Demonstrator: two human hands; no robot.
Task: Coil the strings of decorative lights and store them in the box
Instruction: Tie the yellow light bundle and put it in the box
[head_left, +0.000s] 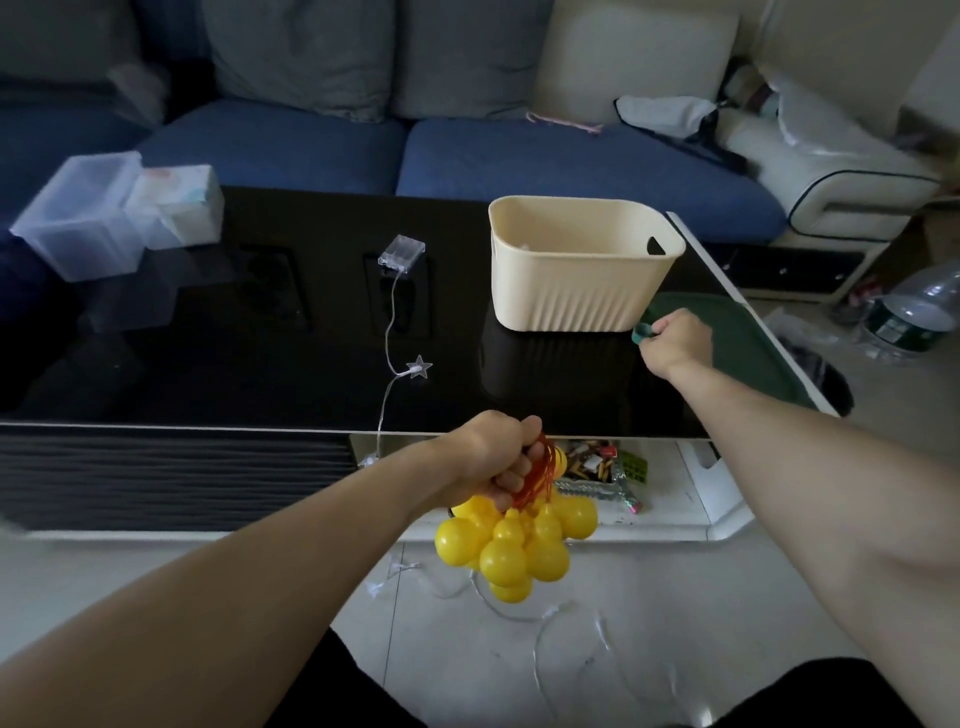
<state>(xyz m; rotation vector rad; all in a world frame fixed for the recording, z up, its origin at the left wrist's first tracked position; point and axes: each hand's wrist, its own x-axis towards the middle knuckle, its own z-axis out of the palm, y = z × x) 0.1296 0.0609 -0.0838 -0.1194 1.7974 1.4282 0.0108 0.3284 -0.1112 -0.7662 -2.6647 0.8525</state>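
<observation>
Yellow lights: I saw the bundle of yellow gourd-shaped lights (511, 540) hanging below the near edge of the desk (208, 364), its red cord (535, 475) gathered in loops.
Left hand: my left hand (493, 457) was clenched round those red loops, so the bulbs dangled under the fist, clear of the floor.
Right hand: my right hand (678, 340) reached toward the desk's right edge and pinched a small green band (642, 332), just beside the near right corner of the box.
Box: the cream box (582, 265) stood open on the right part of the desk, well apart from the bundle; I could not tell what lay inside.
Second string: a clear battery pack (401, 252) sat mid-desk, its thin wire running past a star light (420, 367), over the near edge and down to the floor (519, 649), uncoiled.
Step in hand: I judged this was fetching a tie for the yellow coil.
How to do it well: I would keep the fist tight so no loop slips, bring the band to the cord rather than the cord to the band, and wrap it just above the bulbs before lifting the bundle over the box rim.
Farther out: a clear plastic container (83, 223) stood at the far left corner.
</observation>
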